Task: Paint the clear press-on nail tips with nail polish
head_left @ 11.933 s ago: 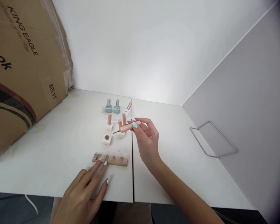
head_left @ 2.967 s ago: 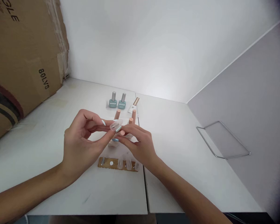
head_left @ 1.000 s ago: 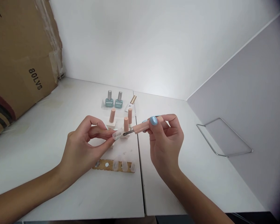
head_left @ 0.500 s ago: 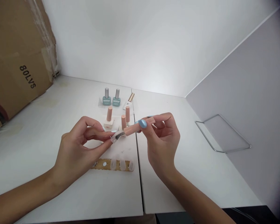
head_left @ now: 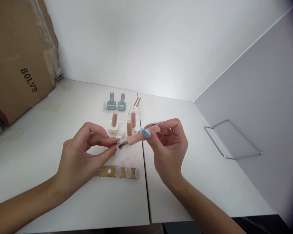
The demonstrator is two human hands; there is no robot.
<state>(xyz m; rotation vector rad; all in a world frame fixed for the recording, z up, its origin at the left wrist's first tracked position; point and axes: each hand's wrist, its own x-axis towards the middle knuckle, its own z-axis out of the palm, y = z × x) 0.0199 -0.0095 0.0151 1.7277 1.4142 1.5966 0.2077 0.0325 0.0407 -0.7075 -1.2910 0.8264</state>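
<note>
My left hand (head_left: 81, 156) pinches a clear false nail tip (head_left: 120, 144) between thumb and fingers above the white table (head_left: 51, 130). My right hand (head_left: 167, 146) grips a peach nail-polish brush cap (head_left: 136, 136), and its dark brush touches the nail tip. Below both hands lies a wooden nail holder strip (head_left: 118, 171) with several clear tips on it and one bare white spot. Peach-capped polish bottles (head_left: 114, 123) stand just behind the hands.
Two teal polish bottles (head_left: 116, 101) and a tilted white bottle with a gold cap (head_left: 135, 105) stand at the back. A large cardboard box (head_left: 17, 58) leans at the left. A wire frame (head_left: 231, 139) rests against the grey right wall.
The brush was apart from the nail tip a second ago and now lies on it. My right hand moved slightly left. Earlier still, both hands held the tip without the brush.
</note>
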